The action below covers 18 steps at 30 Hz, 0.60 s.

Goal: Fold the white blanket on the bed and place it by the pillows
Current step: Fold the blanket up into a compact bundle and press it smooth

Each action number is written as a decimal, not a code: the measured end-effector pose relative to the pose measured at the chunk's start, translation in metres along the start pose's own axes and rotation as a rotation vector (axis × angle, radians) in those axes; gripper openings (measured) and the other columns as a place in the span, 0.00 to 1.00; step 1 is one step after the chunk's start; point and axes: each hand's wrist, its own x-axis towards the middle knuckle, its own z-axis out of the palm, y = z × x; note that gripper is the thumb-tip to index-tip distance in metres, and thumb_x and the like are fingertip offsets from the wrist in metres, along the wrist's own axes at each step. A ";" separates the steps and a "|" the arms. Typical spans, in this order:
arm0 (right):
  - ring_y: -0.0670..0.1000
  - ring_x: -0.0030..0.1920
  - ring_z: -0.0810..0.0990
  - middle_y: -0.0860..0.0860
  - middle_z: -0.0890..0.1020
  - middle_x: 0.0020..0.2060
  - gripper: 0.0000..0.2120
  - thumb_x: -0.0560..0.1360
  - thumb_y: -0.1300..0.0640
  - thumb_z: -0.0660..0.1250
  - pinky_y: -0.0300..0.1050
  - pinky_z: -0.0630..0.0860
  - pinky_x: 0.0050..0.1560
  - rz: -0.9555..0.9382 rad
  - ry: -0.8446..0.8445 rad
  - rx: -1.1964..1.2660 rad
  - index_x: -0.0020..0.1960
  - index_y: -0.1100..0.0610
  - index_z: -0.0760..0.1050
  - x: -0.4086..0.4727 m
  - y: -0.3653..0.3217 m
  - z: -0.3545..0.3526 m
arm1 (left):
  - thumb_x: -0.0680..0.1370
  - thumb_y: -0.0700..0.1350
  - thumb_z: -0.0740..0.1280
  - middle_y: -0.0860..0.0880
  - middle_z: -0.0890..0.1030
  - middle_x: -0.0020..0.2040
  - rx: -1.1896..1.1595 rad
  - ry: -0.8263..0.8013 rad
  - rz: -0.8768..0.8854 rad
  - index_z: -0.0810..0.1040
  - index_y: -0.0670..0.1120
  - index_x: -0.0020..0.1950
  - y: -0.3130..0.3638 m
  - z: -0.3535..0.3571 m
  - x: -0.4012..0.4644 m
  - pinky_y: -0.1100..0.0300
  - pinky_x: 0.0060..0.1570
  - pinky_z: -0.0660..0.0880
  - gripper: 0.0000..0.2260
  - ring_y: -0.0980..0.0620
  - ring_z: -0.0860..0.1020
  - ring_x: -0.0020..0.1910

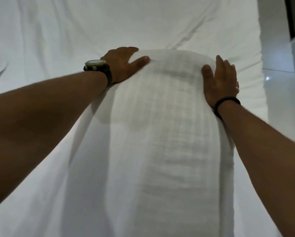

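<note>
Lying lengthwise on the bed, the white woven blanket [169, 127], folded into a long narrow strip, runs from the near edge toward the far end of the white wrinkled bed sheet [57, 31] and sits closer to the bed's right edge than to its left. The left hand [124, 65] rests at the strip's far left corner, fingers hooked round the far end and thumb laid on top, gripping the fabric. A dark wristwatch with a pale green bezel [97, 66] sits on that wrist. The right hand [220, 82] presses flat against the strip's right side near the far end, fingers straight and apart, thumb on the top surface. A black band [226, 103] circles the right wrist. Beyond the bed's right edge, a pale glossy tiled floor [280, 100] shows. The picture is motion-blurred.
</note>
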 end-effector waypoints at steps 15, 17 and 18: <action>0.58 0.77 0.56 0.58 0.53 0.78 0.36 0.80 0.35 0.49 0.50 0.52 0.76 0.285 -0.129 0.312 0.79 0.51 0.41 -0.051 0.031 -0.017 | 0.60 0.85 0.50 0.42 0.67 0.75 -0.308 0.012 -0.426 0.60 0.47 0.78 -0.004 -0.016 -0.056 0.47 0.73 0.62 0.57 0.42 0.68 0.72; 0.57 0.74 0.64 0.54 0.60 0.77 0.39 0.77 0.31 0.52 0.48 0.61 0.73 0.321 -0.206 0.435 0.79 0.51 0.48 -0.100 0.038 -0.032 | 0.58 0.84 0.59 0.45 0.72 0.73 -0.654 -0.145 -0.453 0.65 0.47 0.77 -0.017 -0.025 -0.114 0.50 0.72 0.65 0.57 0.46 0.73 0.69; 0.56 0.70 0.69 0.53 0.66 0.74 0.42 0.73 0.28 0.55 0.46 0.67 0.69 0.342 -0.237 0.535 0.78 0.52 0.54 -0.131 0.038 -0.040 | 0.60 0.80 0.62 0.47 0.76 0.70 -0.895 -0.267 -0.435 0.69 0.49 0.74 -0.024 -0.026 -0.148 0.50 0.71 0.68 0.51 0.48 0.76 0.66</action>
